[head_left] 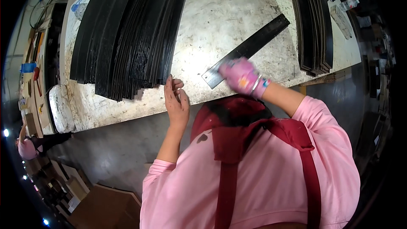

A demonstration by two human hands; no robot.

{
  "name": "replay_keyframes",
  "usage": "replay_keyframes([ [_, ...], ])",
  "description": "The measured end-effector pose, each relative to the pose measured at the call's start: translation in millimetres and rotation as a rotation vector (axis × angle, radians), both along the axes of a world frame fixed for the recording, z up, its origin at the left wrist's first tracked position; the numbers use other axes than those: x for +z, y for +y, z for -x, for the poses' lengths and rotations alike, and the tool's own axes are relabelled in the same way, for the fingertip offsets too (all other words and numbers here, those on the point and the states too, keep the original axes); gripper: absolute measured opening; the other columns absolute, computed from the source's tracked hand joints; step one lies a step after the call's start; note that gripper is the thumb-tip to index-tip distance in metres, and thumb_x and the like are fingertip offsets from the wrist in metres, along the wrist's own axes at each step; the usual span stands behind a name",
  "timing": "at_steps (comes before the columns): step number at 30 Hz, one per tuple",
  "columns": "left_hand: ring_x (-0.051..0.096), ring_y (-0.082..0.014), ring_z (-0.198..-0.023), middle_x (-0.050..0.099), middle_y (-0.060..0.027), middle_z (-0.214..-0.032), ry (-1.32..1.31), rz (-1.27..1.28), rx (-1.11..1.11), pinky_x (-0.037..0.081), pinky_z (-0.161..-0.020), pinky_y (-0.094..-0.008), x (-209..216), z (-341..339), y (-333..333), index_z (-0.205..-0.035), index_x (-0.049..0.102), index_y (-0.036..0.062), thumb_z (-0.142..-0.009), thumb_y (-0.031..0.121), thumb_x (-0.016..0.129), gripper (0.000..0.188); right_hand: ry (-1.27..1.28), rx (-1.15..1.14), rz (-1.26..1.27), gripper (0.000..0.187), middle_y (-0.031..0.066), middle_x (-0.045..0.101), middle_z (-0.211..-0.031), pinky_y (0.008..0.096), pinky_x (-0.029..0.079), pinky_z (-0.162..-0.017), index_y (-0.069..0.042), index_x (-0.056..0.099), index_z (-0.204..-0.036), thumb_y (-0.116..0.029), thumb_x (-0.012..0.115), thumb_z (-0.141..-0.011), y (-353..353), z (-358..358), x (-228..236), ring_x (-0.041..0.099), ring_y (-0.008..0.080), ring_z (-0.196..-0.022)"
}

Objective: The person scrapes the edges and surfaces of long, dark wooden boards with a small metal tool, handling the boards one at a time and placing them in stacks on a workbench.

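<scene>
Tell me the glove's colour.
The glove is pink with multicoloured patches; the head view shows it best.

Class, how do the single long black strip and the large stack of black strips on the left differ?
The single long black strip lies alone; the large stack of black strips packs many together. The strip slants strongly, the stack less so. The pink-gloved right hand is at the strip; the bare left hand is beside the stack's near end. Both are black, on the stained white table.
</scene>
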State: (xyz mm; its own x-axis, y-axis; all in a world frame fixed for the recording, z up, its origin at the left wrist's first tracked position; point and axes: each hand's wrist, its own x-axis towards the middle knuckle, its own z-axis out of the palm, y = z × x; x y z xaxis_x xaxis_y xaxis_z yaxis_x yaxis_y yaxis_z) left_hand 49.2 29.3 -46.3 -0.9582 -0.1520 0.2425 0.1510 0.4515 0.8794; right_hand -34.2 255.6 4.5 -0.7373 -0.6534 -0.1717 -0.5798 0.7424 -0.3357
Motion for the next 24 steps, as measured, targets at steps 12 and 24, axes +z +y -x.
replay_keyframes([
  [12,0.051,-0.0327,-0.105,0.046,-0.0190,-0.122,0.128,0.347,-0.180,0.045,-0.091,-0.0385,-0.7,1.7,19.8,-0.143,0.024,0.0004,-0.057,0.016,0.088,0.108,-0.009,0.129,-0.051,0.015,0.0158,0.065,-0.072,0.0439,0.051,-0.066,-0.008,0.062,-0.088,-0.013,0.050,-0.082,-11.5,-3.6,-1.8,0.064,0.0350,-0.067],
  [24,0.047,-0.0385,-0.113,0.048,-0.0213,-0.127,0.015,0.308,-0.191,0.040,-0.096,-0.0433,-3.6,0.8,21.5,-0.138,0.033,-0.0040,-0.057,0.024,0.087,0.101,0.014,0.053,-0.039,0.012,0.0175,0.066,-0.081,0.0449,0.051,-0.066,-0.007,0.062,-0.086,-0.015,0.054,-0.080,-4.5,6.4,-3.0,0.065,0.0356,-0.072],
])
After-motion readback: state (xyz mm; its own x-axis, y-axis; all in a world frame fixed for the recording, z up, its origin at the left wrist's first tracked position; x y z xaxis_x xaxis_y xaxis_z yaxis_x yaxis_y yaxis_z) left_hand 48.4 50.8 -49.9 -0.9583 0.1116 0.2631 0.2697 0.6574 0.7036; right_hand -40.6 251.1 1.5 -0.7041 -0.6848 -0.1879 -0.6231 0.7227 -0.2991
